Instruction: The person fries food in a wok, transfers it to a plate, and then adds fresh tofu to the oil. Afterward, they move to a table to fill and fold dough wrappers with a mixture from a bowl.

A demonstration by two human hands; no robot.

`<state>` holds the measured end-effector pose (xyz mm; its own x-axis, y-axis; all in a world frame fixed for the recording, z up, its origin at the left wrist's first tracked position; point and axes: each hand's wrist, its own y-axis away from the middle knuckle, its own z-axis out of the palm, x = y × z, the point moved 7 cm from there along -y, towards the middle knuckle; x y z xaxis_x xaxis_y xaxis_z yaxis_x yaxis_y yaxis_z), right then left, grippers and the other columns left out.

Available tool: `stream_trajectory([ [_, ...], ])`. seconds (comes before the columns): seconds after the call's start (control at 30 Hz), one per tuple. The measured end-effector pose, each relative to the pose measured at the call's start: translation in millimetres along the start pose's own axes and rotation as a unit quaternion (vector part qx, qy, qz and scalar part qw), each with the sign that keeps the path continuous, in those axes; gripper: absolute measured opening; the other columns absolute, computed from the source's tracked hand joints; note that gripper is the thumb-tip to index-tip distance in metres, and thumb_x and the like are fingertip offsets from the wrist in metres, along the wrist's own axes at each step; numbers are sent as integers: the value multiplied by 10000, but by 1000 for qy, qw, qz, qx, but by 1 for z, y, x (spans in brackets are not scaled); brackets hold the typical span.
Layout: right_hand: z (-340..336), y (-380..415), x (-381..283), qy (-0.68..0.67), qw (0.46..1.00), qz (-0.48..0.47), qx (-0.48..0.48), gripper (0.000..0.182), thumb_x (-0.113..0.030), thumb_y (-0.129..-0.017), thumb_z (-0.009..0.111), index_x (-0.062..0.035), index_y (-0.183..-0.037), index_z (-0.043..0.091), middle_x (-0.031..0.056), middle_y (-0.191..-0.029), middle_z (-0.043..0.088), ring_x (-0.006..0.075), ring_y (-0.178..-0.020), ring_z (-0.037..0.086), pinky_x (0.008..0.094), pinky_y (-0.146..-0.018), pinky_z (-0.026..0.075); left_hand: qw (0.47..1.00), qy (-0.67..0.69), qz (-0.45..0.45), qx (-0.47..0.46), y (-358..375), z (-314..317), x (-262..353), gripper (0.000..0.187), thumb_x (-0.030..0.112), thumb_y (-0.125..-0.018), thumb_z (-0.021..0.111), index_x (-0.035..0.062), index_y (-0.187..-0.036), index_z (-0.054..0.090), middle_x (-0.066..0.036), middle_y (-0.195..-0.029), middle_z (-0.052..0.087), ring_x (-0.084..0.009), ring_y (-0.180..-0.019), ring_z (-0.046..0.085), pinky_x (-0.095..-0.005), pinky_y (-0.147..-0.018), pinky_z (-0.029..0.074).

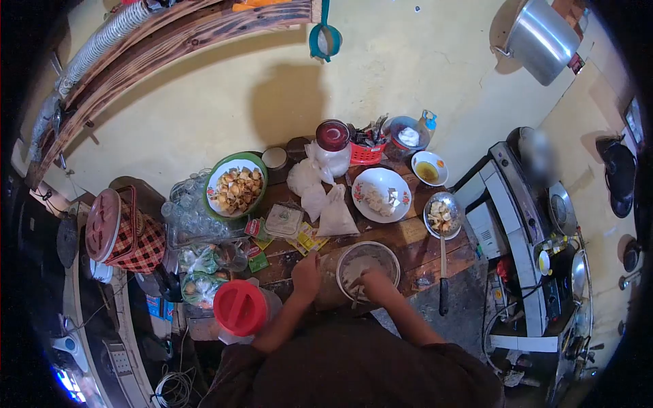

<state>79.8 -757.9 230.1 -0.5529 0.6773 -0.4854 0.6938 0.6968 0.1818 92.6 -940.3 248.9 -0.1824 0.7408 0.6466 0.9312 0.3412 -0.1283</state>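
Note:
A white bowl [345, 272] with pale batter-like contents stands near the front edge of the wooden table [408, 234]. My right hand [375, 285] is over its right part, fingers closed around the handle of a utensil that dips into the bowl. My left hand [307, 273] rests to the left of the bowl, fingers curled, close to yellow packets [309, 239]; whether it holds something is too small to tell. Behind the bowl stand a tied plastic bag of white powder [337, 216] and a floral plate [386, 212] with pale pieces.
A red-lidded container [239, 307] stands at front left. Behind it are bagged items [201, 288] and a green-rimmed bowl [218, 212] of browned pieces. At right, a skimmer [443, 265] lies across a plate, its handle past the table edge, near the stove [520, 187].

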Motion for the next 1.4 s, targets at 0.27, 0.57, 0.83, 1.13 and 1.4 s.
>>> stream_trajectory([
  [0.27,-11,2,-2,20,999,-22,33,131,-79,-653,617,-122,-763,672,98,-836,592,276,-822,567,377,-719,464,982,182,-15,-45,7,3,-16,139,100,-773,573,-17,-848,585,-162,-673,590,-249,-590,581,-352,-548,439],
  [0.57,-102,35,-18,-59,962,-64,257,122,-76,-712,617,-58,-833,614,113,-798,594,302,-751,590,382,-648,483,935,309,-74,-160,16,17,0,131,83,-797,570,-24,-869,595,-61,-691,603,-109,-604,568,-267,-520,458],
  [0.83,-148,65,-38,-112,895,-46,430,49,-9,-743,570,-24,-790,574,136,-723,589,316,-663,593,372,-603,484,810,499,-224,-212,26,57,-18,214,134,-870,456,16,-1037,519,-109,-909,591,-192,-716,608,-353,-603,539],
  [1.13,-39,20,-5,-60,948,-15,311,177,-75,-783,557,-30,-946,507,172,-765,579,343,-716,578,411,-612,455,747,540,-315,-226,44,79,-17,214,120,-885,398,3,-1028,504,-139,-972,558,-253,-819,601,-370,-668,548],
  [1.4,-16,10,-26,-20,960,-17,277,186,-104,-779,556,-21,-937,506,176,-812,573,357,-711,569,430,-610,448,766,528,-291,-222,42,87,-26,204,108,-881,397,-8,-997,517,-126,-943,575,-239,-804,606,-371,-680,542],
])
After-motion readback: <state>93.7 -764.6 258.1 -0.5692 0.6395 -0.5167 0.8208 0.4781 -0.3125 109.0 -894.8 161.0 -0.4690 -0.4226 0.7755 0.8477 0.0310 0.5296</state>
